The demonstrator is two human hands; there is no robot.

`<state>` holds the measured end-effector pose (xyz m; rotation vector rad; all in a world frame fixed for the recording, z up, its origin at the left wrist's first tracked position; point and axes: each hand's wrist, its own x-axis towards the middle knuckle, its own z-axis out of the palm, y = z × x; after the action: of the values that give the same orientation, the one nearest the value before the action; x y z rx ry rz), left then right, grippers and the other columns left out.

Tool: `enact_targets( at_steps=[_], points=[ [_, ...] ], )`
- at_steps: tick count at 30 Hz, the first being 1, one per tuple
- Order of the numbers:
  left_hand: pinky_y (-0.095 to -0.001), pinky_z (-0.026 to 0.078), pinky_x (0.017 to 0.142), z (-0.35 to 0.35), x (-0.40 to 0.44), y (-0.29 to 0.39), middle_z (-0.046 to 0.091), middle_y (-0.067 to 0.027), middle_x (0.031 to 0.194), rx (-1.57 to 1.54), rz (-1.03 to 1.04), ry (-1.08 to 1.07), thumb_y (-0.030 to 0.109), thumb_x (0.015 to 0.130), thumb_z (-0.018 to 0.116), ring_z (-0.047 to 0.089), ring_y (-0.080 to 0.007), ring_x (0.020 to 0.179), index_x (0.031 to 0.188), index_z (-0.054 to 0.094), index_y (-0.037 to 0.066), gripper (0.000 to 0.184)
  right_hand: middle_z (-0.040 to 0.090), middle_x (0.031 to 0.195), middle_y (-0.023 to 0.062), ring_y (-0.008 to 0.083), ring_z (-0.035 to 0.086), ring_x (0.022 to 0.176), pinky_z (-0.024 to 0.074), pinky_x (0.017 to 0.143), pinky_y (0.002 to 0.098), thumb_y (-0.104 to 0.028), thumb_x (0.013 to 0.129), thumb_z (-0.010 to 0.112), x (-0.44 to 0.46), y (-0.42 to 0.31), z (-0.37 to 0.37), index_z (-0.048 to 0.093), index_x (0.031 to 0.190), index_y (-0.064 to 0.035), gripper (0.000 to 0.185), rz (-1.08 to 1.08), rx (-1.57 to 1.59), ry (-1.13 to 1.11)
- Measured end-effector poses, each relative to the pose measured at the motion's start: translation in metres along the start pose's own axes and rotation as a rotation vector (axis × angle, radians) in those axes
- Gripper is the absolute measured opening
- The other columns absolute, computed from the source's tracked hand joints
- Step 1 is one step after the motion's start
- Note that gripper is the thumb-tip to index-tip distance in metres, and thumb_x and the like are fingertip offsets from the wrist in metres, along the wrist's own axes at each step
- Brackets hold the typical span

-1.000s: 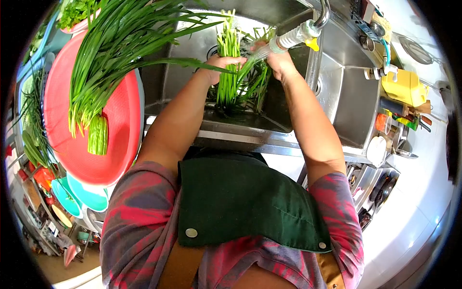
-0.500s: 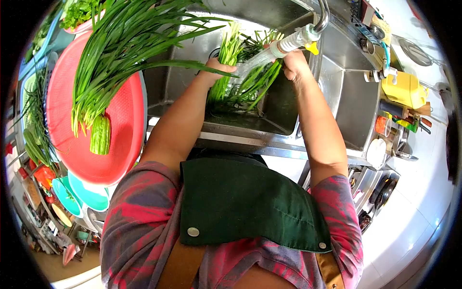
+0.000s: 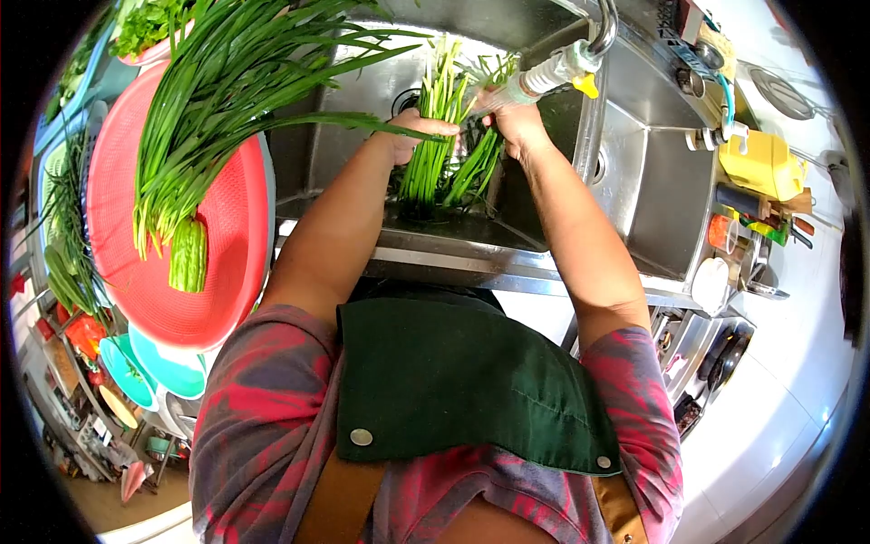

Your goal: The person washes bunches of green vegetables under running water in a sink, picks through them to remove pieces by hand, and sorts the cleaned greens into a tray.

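Observation:
My left hand [image 3: 417, 136] is wrapped round a bunch of garlic chives [image 3: 426, 181], its pale stem ends up and its green leaves hanging into the steel sink [image 3: 294, 168]. Close on its right, my right hand [image 3: 517, 125] has its fingers closed round a second, looser bunch of garlic chives [image 3: 475, 172]. Water from the faucet [image 3: 548, 77] runs down between the hands onto the stems. The fingertips of my right hand are partly hidden by the faucet's nozzle and the water.
To the left, a red basket [image 3: 240, 245] bears a large pile of garlic chives [image 3: 208, 109] and a green ribbed gourd [image 3: 188, 258]. Some long leaves reach over the sink's edge. A second basin [image 3: 671, 190] lies to the right, with a yellow jug [image 3: 761, 170] beyond it.
My right hand has moved left and inward with its bunch, nearer my left hand. The left bunch now spreads wider, its stems fanned apart under the water.

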<state>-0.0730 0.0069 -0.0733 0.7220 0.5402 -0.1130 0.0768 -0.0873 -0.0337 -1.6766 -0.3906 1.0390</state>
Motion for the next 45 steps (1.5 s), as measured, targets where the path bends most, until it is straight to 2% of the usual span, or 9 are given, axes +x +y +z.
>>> enact_targets(
  at_steps=[4,8,10,16,20,30,34,41,45],
  points=[
    [-0.0302,0.046,0.061,-0.002,0.001,0.001,0.058,-0.0083,0.073,0.07,-0.017,0.091,0.009,0.07,0.065,0.056,-0.0174,0.066,0.085,0.057,0.001,0.018,0.051,0.06,0.0034,0.0133,0.043,0.049,0.0332,0.046,0.0266,-0.002,0.074,0.047,-0.003,-0.008,-0.003,0.05,0.065,-0.003,0.009,-0.045,0.057,0.011],
    [-0.0307,0.045,0.06,-0.007,0.002,0.0,0.058,-0.0081,0.074,0.073,0.02,0.057,0.01,0.071,0.064,0.056,-0.0167,0.066,0.085,0.057,0.001,0.018,0.052,0.063,0.0028,0.0119,0.044,0.052,0.036,0.049,0.0262,-0.003,0.074,0.053,0.008,0.003,-0.009,0.053,0.074,-0.0025,0.001,-0.088,-0.124,0.165],
    [-0.0311,0.045,0.06,-0.011,0.004,-0.002,0.058,-0.0081,0.074,0.085,0.026,0.005,0.01,0.071,0.064,0.056,-0.0167,0.066,0.085,0.057,0.001,0.018,0.056,0.068,0.0047,0.0125,0.047,0.054,0.0377,0.048,0.0281,-0.007,0.076,0.055,0.02,0.009,-0.022,0.055,0.08,-0.0017,0.007,-0.342,-0.251,0.305],
    [-0.0322,0.046,0.065,-0.01,0.003,-0.002,0.06,-0.0102,0.079,0.038,-0.021,-0.017,0.01,0.074,0.061,0.058,-0.0188,0.071,0.089,0.058,-0.001,0.019,0.054,0.067,0.0029,0.0093,0.043,0.05,0.035,0.044,0.0245,-0.009,0.077,0.055,0.015,-0.013,-0.04,0.055,0.081,-0.0033,0.007,0.207,-0.349,0.006],
    [-0.0343,0.047,0.069,-0.009,0.002,-0.003,0.061,-0.0114,0.085,0.006,-0.002,-0.107,0.01,0.076,0.06,0.059,-0.0211,0.076,0.096,0.056,-0.002,0.024,0.056,0.077,0.0014,0.009,0.046,0.063,0.0353,0.05,0.0217,-0.01,0.073,0.063,-0.016,-0.019,-0.003,0.057,0.088,-0.0047,0.017,0.179,0.023,-0.191],
    [-0.0302,0.046,0.071,-0.018,0.015,-0.012,0.059,-0.0058,0.084,0.0,0.026,-0.063,0.018,0.077,0.057,0.056,-0.0174,0.075,0.099,0.058,0.003,0.027,0.062,0.083,0.0055,0.0166,0.054,0.077,0.0408,0.076,0.0311,-0.02,0.079,0.053,0.004,-0.012,-0.014,0.058,0.092,-0.0037,0.021,0.086,-0.109,-0.2],
    [-0.0311,0.046,0.071,-0.02,0.013,-0.01,0.058,-0.0076,0.088,-0.083,-0.027,-0.039,0.017,0.077,0.055,0.057,-0.0185,0.079,0.102,0.056,0.002,0.029,0.061,0.088,0.0052,0.0141,0.054,0.077,0.0401,0.062,0.0263,-0.02,0.082,0.052,0.007,-0.013,-0.022,0.052,0.109,-0.0022,0.032,0.046,-0.023,-0.186],
    [-0.0343,0.046,0.074,-0.013,0.008,-0.004,0.057,-0.0093,0.094,-0.148,-0.045,-0.032,0.018,0.077,0.055,0.055,-0.0199,0.09,0.11,0.049,0.001,0.038,0.06,0.073,0.0086,0.0151,0.052,0.059,0.0408,0.055,0.0273,-0.008,0.076,0.055,0.001,-0.016,-0.017,0.06,0.089,-0.0003,0.016,0.105,-0.095,0.145],
    [-0.0344,0.046,0.075,-0.016,0.012,-0.008,0.056,-0.0085,0.097,-0.169,-0.074,-0.021,0.018,0.078,0.053,0.055,-0.0201,0.092,0.113,0.047,0.001,0.04,0.055,0.061,0.0043,0.0113,0.045,0.049,0.0393,0.05,0.0254,-0.016,0.074,0.062,0.004,-0.007,-0.017,0.058,0.076,-0.0026,0.014,0.105,-0.092,-0.142]
  ],
)
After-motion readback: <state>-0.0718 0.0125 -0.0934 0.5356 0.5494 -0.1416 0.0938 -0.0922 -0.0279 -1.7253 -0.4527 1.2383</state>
